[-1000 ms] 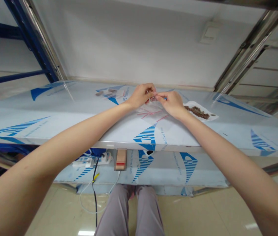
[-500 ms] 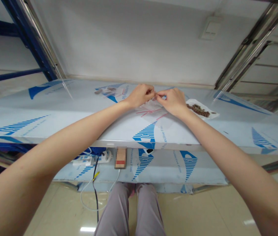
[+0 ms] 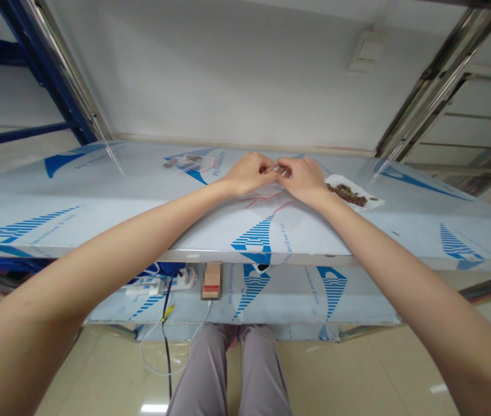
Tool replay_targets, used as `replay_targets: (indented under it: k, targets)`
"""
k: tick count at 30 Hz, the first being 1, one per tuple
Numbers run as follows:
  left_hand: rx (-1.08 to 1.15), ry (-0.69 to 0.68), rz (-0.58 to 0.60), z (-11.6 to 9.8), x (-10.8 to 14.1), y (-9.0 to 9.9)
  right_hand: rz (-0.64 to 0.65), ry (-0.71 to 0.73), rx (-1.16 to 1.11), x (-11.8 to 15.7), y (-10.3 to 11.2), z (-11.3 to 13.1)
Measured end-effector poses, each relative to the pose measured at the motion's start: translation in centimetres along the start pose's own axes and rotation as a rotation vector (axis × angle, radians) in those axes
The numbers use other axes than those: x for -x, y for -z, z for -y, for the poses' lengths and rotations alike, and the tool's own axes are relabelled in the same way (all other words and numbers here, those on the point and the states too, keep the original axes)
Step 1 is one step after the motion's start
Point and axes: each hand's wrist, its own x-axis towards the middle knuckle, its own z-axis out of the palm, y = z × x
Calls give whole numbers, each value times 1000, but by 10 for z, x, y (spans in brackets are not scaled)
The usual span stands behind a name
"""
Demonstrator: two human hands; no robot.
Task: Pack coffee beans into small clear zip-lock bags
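Note:
My left hand (image 3: 253,172) and my right hand (image 3: 299,176) meet fingertip to fingertip above the film-covered table (image 3: 202,231). Both are closed in a pinch on something small, pale and clear, perhaps the edge of a plastic bag; it is mostly hidden by the fingers. Clear plastic bags with red stripes (image 3: 266,199) lie flat just below the hands. Right of my right hand, a white paper or tray (image 3: 375,201) bears a heap of small brown pieces (image 3: 349,194). Further left lies a clear bag with greyish-brown contents (image 3: 184,162).
On the lower shelf (image 3: 292,294) are a power strip (image 3: 182,279) with plugs and cables, and a blurred tan box-like object (image 3: 211,281). A white wall with a switch plate (image 3: 367,51) stands behind the table. Metal posts rise at both sides.
The fingers of both hands have shifted slightly where they meet, and a small pale bit now shows between them. The view has moved a little.

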Motion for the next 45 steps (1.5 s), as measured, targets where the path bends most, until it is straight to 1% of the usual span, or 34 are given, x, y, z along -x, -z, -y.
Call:
replay_targets:
  k: [2,6,11,15,17,19,20,24,26,28,32,35,38,41,45]
  targets:
    - [10,-13,-4,-1,1,2,18,26,-50,1,-1,1]
    - [-40,-10,-77,-3,0,4,21,37,-175,0,-1,0]
    - [-159,-15,-82,-1,0,2,17,10,-97,-2,1,-1]
    - [-296,5,-170,0,0,0,-20,1,-103,-3,0,-5]
    - [-358,-2,-190,1,0,1,-49,3,-110,-3,-1,-6]
    - [-404,-49,-202,2,0,2,-62,11,-125,-3,-1,-7]
    - [-422,-97,-209,3,0,3,-63,13,-138,-3,-1,-7]
    - [-486,-369,-227,7,-1,7,-99,8,-220,-4,-2,-7]
    - [-531,-446,-221,11,-3,7,-124,4,-287,-5,-3,-8]
    - [-584,-463,-211,14,-4,7,-113,5,-371,-6,-5,-9]
    - [-710,-445,-207,16,-4,8,-41,-3,-506,-6,-7,-10]
    - [-766,-470,-220,13,-3,10,-57,-15,-556,-7,-7,-10]
    - [-759,-516,-228,11,-3,12,-76,-13,-629,-8,-7,-10]
    - [-715,-556,-237,13,-3,12,-53,-6,-727,-10,-10,-10]
    - [-670,-550,-277,14,-3,12,-12,25,-848,-10,-12,-10]
